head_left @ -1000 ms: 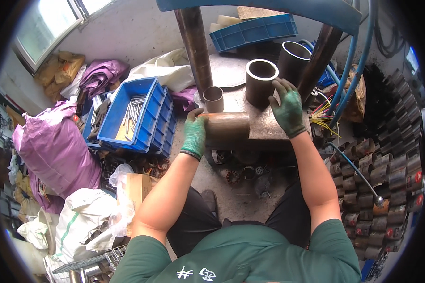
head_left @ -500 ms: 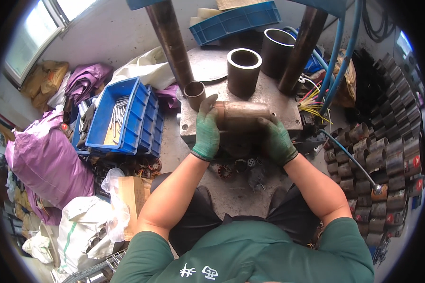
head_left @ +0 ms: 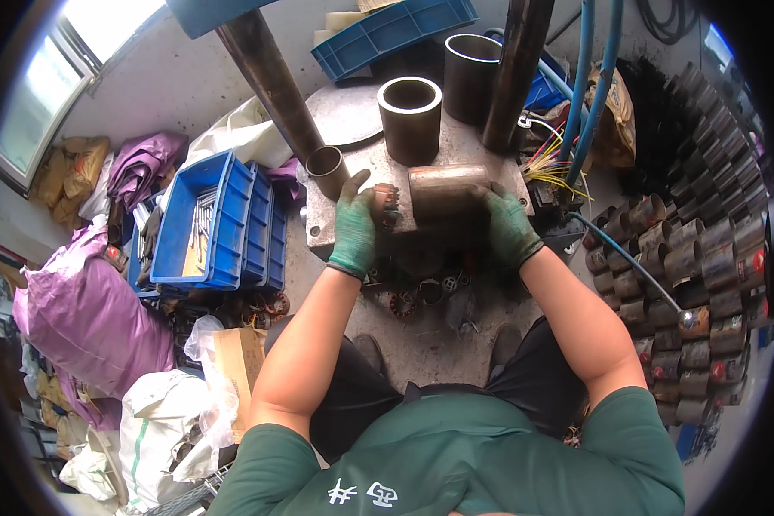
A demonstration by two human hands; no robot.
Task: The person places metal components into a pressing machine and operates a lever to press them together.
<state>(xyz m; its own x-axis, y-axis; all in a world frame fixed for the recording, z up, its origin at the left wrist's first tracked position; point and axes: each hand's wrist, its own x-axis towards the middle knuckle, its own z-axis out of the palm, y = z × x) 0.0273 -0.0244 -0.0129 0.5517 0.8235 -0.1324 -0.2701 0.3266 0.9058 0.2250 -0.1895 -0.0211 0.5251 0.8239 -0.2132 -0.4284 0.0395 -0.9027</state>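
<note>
While both gloved hands, left hand (head_left: 353,230) and right hand (head_left: 509,228), grasp a rusty cylinder (head_left: 443,193), blue crates (head_left: 224,225) sit leftward beside purple sacks (head_left: 86,310).

Daylight enters from a window (head_left: 34,103) at upper left, blown out to white. Scene evenly bright, shadows soft under the worktop (head_left: 456,163). Strong fisheye bending near the rim, black corners. Centre sharp; edges slightly smeared.

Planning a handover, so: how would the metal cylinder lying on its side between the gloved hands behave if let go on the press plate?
The metal cylinder lies sideways, so it would likely roll. Thick steel, probably heavy. Both the left hand and right hand steady it.
</note>
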